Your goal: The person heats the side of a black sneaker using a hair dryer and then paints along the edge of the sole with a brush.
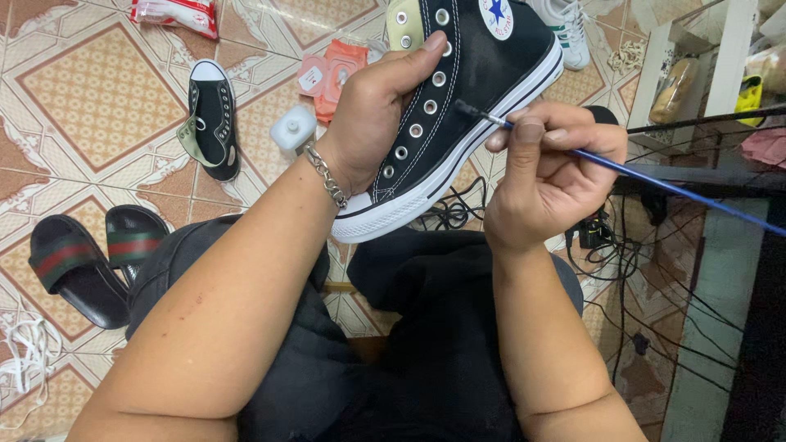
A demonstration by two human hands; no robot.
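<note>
Two black canvas sneakers were in view: one high-top [458, 90] at twelve o'clock and one low shoe [211, 119] at ten. Two black slides [90, 258] lay at nine o'clock, and one paintbrush [622, 168] pointed toward three. One small white bottle [292, 128] stood at eleven, beside one orange wipes packet [332, 75].

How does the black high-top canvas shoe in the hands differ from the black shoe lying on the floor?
The black high-top canvas shoe is held up by the left hand while the right hand holds a blue brush at it; the black shoe on the tiled floor lies untouched, looking smaller. Both have white soles and no laces.
</note>
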